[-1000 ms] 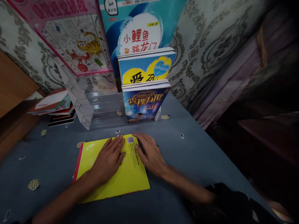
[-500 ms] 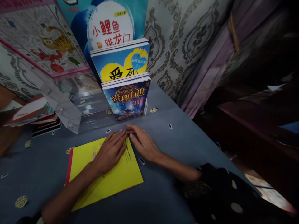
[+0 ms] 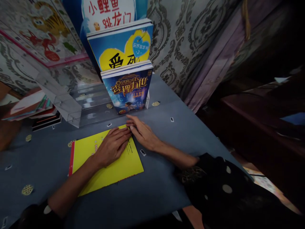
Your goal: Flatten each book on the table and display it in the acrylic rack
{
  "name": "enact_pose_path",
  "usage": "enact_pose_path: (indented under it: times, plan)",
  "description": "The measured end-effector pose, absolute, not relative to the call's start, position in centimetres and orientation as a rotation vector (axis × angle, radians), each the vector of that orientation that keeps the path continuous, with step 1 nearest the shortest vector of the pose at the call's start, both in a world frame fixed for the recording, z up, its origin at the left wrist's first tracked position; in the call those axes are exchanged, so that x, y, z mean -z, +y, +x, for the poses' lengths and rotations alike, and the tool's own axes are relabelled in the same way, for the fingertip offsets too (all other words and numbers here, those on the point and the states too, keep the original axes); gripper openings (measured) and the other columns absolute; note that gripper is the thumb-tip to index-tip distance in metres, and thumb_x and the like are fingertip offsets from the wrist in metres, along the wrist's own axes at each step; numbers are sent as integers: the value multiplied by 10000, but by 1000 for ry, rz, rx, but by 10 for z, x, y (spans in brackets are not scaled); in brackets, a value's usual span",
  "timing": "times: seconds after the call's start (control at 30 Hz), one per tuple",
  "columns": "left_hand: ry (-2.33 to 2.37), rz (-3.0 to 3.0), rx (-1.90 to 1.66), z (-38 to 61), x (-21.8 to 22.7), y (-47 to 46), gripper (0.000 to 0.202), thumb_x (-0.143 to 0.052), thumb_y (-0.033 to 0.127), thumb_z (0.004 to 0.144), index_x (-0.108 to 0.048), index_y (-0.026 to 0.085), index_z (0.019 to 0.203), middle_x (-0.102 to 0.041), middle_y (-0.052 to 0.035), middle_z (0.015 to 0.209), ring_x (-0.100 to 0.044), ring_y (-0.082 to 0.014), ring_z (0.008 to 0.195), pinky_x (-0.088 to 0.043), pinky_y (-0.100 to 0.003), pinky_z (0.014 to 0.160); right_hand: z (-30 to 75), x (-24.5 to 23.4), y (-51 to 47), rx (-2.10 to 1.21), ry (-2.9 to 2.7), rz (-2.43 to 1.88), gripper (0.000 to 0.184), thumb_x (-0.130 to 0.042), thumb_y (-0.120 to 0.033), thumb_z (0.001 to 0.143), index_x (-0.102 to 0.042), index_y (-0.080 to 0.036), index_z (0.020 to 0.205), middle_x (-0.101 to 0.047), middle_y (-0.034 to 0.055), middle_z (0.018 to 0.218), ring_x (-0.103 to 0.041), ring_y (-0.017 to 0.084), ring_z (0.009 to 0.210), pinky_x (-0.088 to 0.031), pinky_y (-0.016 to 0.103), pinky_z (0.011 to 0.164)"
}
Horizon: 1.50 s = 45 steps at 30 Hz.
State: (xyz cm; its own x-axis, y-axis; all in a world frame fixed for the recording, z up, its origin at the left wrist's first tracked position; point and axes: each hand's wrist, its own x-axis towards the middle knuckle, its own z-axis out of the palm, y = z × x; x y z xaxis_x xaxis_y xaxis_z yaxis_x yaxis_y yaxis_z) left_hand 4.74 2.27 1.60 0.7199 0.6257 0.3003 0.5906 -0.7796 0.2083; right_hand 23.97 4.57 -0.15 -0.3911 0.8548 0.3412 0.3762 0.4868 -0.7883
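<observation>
1) lying flat on the blue-grey tabletop [image 3: 157, 187] is a yellow book [image 3: 121, 168], red along its left edge
2) the person's left hand [image 3: 113, 148] rests palm down across it, fingers straight and close together
3) the right hand [image 3: 145, 135], fingers loosely extended, is at the book's far right corner; contact with the left cannot be told
4) beyond, a dark-blue book [image 3: 130, 92] stands upright in a clear rack [image 3: 58, 100]

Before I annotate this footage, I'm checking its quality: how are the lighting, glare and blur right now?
In the head view, light is dim, the far right nearly black; in the head view, pale glare streaks the clear rack; in the head view, the left hand and right hand are clearly outlined, but the yellow book's small print is too blurred to read.
</observation>
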Motion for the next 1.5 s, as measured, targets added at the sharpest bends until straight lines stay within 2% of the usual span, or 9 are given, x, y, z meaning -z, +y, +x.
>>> enact_pose_path:
  times: [0.23, 0.47, 0.63, 0.77, 0.93, 1.17, 1.37, 1.5]
  plan:
    - [810, 2797, -450, 47, -22, -3, 375, -419, 199, 987, -604, 206, 1314, -658, -82, 1309, -571, -233, 1268, -426, -495, 1068, 240, 6, 49, -748, -2037, -1007, 366, -355, -198, 989, -468, -185, 1337, -691, 96, 1179, -649, 198, 1109, -480, 409, 1006]
    - [689, 2754, -248, 47, -26, -48, 455, -430, 156, 964, -511, 251, 1402, -589, -37, 1402, -465, -215, 1371, -354, -492, 1138, 238, 9, 49, -680, -2077, -1027, 330, -393, -170, 964, -552, -206, 1251, -696, 75, 1149, -638, 208, 1095, -470, 393, 997]
    - [711, 2700, -254, 47, -27, -55, 438, -425, 180, 979, -496, 232, 1408, -564, -42, 1427, -445, -198, 1387, -323, -470, 1169, 238, 9, 48, -587, -2154, -1010, 311, -420, -150, 931, -586, -203, 1189, -689, 92, 1150, -624, 238, 1099, -468, 421, 984]
    - [716, 2612, -272, 34, -31, -49, 427, -440, 210, 992, -485, 215, 1417, -543, -54, 1446, -461, -168, 1375, -325, -435, 1182, 238, 12, 49, -519, -2213, -955, 335, -415, -162, 937, -591, -212, 1218, -662, 111, 1216, -602, 256, 1162, -462, 455, 1002]
    - [975, 2507, -337, -15, -33, -34, 412, -431, 228, 999, -525, 271, 1398, -550, -48, 1437, -483, -191, 1360, -366, -468, 1160, 238, 14, 49, -439, -2274, -938, 337, -423, -192, 951, -619, -202, 1224, -658, 129, 1259, -604, 271, 1195, -480, 495, 991]
    - [1202, 2003, -650, -88, -32, 2, 368, -434, 387, 1003, -670, 237, 1242, -633, -79, 1341, -593, -239, 1251, -486, -442, 1046, 221, 4, 32, -254, -2531, -848, 349, -447, -183, 967, -610, -200, 1274, -658, 126, 1306, -571, 297, 1266, -360, 631, 1086]
    - [1134, 1513, -876, -105, -16, 25, 517, -542, 557, 926, -684, 145, 1204, -641, -144, 1317, -606, -291, 1225, -450, -491, 1066, 161, -11, 25, -363, -2770, -649, 395, -475, -185, 968, -558, -130, 1350, -574, 149, 1408, -467, 279, 1369, -394, 536, 1116]
    - [1021, 1351, -1023, -107, -4, 29, 595, -561, 636, 886, -714, 120, 1140, -655, -172, 1289, -561, -307, 1273, -373, -500, 1124, 111, -14, 31, -442, -2847, -497, 408, -450, -202, 991, -528, -129, 1385, -538, 130, 1449, -445, 240, 1385, -352, 464, 1159]
